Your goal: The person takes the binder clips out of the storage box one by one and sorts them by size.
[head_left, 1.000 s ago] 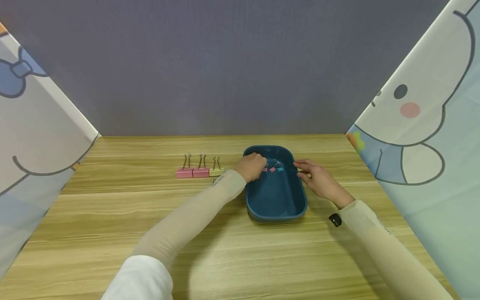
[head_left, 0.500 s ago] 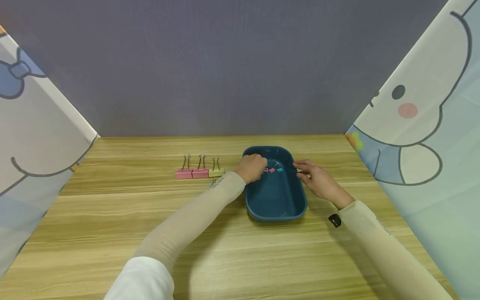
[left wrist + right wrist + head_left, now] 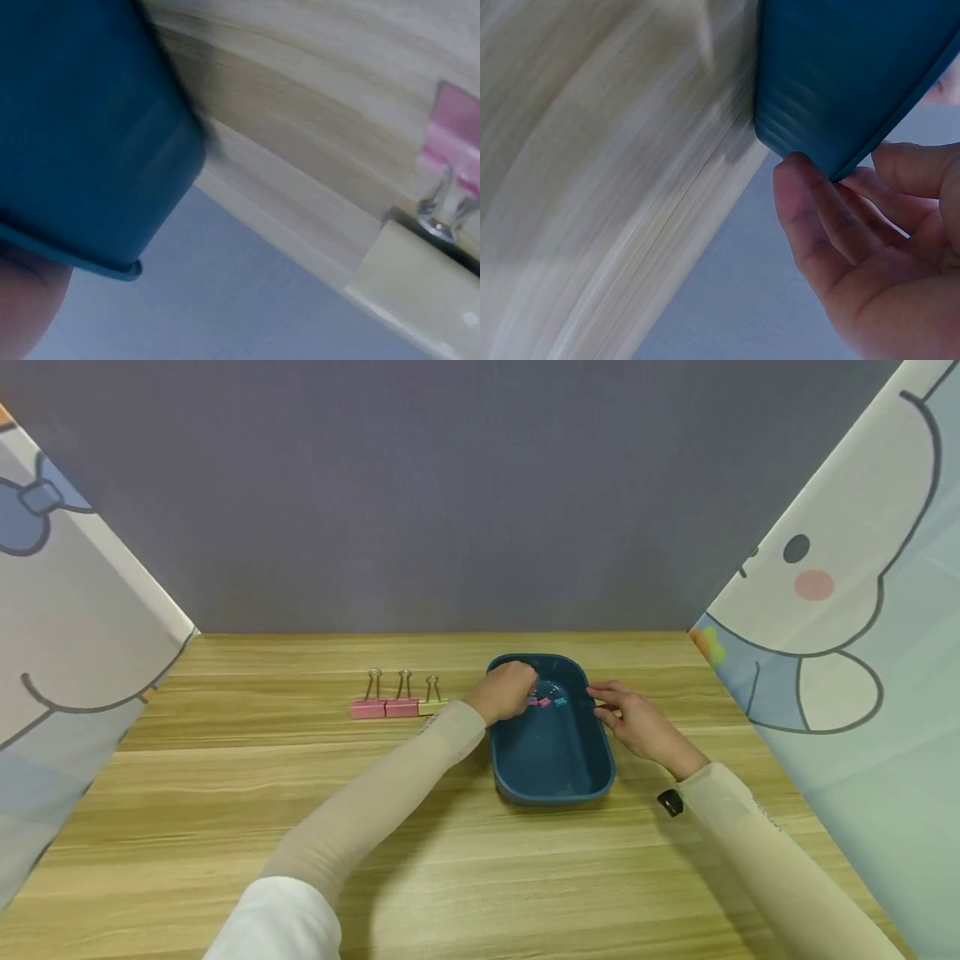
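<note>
A dark blue plastic bin stands on the wooden table. My left hand reaches over its left rim, knuckles up and fingers bent down inside. The fingertips are hidden, so whether they hold anything cannot be seen. Beside them on the bin's floor lie small binder clips, among them a pink clip and a teal clip. My right hand grips the right rim; in the right wrist view its thumb is at the rim and its fingers lie against the outer wall.
Left of the bin, two large pink binder clips and a yellow binder clip stand in a row, handles up. A grey panel closes off the back; cartoon-printed panels flank the table.
My left hand shifts slightly within the bin, and its sleeve now covers a small blue clip seen half a second ago near the yellow one. The right hand stays put.
</note>
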Demonstrator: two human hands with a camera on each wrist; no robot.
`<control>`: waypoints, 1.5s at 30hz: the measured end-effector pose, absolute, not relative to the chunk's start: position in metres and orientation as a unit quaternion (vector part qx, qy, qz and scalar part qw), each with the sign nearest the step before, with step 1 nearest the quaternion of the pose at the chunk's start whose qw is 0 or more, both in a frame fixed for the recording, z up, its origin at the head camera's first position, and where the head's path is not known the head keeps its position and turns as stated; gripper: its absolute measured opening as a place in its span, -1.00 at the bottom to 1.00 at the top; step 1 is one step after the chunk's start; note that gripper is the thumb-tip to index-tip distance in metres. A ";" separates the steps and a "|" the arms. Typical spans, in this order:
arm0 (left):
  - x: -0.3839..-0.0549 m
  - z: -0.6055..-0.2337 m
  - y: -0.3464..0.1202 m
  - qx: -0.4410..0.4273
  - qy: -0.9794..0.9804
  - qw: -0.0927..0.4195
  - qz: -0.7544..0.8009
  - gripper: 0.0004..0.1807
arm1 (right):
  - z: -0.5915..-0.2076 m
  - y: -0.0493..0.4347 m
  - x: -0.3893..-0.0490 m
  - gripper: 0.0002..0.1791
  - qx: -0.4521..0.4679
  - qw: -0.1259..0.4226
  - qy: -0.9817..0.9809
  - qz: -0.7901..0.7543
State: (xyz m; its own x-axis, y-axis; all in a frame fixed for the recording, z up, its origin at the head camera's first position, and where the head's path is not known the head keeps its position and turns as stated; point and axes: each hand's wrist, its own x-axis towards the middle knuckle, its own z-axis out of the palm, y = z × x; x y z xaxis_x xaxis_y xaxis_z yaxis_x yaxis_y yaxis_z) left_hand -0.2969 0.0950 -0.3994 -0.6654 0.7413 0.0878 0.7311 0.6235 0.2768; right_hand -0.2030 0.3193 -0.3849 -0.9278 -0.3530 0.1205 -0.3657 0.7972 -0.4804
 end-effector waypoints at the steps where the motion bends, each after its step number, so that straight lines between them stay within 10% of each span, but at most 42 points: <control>1: -0.296 -0.398 0.095 0.414 0.898 0.013 0.149 -0.77 | -0.385 0.320 -0.203 -0.58 0.190 0.012 -0.948 0.256; 45: -0.268 -0.375 -0.025 0.442 0.878 -0.057 0.176 -0.88 | -0.384 0.333 -0.209 -0.58 0.176 0.002 -0.954 0.243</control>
